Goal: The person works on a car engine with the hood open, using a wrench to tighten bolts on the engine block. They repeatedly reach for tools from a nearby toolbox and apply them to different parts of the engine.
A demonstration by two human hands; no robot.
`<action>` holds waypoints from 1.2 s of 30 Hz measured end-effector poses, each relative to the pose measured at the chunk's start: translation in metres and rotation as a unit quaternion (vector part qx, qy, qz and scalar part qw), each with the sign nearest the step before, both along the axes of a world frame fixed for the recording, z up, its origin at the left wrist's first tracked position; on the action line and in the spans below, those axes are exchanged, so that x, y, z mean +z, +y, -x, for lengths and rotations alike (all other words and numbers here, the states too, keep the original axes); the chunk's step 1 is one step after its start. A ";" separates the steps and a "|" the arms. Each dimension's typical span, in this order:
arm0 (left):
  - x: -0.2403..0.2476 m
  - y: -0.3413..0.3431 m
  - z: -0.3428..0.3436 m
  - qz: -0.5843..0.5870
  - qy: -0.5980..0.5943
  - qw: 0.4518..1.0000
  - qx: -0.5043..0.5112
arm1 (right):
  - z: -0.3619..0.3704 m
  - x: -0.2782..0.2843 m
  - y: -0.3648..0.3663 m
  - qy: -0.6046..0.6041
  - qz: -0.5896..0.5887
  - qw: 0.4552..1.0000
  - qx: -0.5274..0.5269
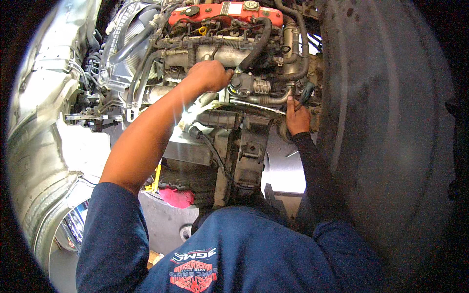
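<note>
A person wearing a navy short-sleeved shirt [259, 244] leans over an open engine bay; the clock face is centred on the view. At 11 o'clock, the bare left hand [210, 77] reaches in among the hoses of the grimy metal engine [215, 54], the thing being worked on, which fills the space around 12 o'clock. Its fingers curl inward with the knuckles up; the fingertips are hidden, so I cannot tell whether they hold anything.

At 2 o'clock is the right hand [298, 118], its forearm in a tight black sleeve [322, 171]. The thumb points towards 12, and the other fingers are mostly out of sight. A thin silver rod [259, 106] runs from about 12 o'clock to this hand; I cannot tell whether it is gripped.

A red engine cover [222, 13] with a round black cap [191, 10] lies at the far 12 o'clock edge. A bright glare shines at 10 o'clock, near a black cable [215, 152]. A crumpled pink cloth [177, 198] rests between 7 and 8 o'clock. Pale metal bodywork [34, 132] curves along 9 o'clock, and a broad dark panel [391, 132] covers 3 o'clock.
</note>
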State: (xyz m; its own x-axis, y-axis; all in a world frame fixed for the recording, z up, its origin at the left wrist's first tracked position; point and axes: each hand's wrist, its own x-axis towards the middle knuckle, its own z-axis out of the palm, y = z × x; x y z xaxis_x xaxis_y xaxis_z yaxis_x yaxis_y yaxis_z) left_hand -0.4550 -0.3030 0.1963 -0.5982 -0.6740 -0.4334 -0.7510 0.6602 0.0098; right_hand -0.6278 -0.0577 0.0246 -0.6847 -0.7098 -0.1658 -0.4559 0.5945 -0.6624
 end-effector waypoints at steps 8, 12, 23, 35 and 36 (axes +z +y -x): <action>-0.007 0.004 -0.006 -0.029 0.008 0.997 0.067 | 0.006 0.005 0.021 0.117 0.245 0.939 0.212; -0.010 -0.009 -0.027 -0.088 0.125 0.986 0.064 | 0.010 -0.008 0.025 0.074 0.166 0.969 0.169; -0.086 0.091 -0.068 0.016 0.345 0.935 0.080 | 0.064 0.004 -0.026 -0.050 -0.137 0.963 0.227; -0.131 0.101 -0.040 0.001 0.323 0.946 -0.021 | 0.059 0.000 -0.036 -0.057 -0.131 0.982 0.122; -0.131 0.101 -0.040 0.000 0.311 0.950 -0.030 | 0.066 0.002 -0.039 -0.085 -0.198 0.970 0.114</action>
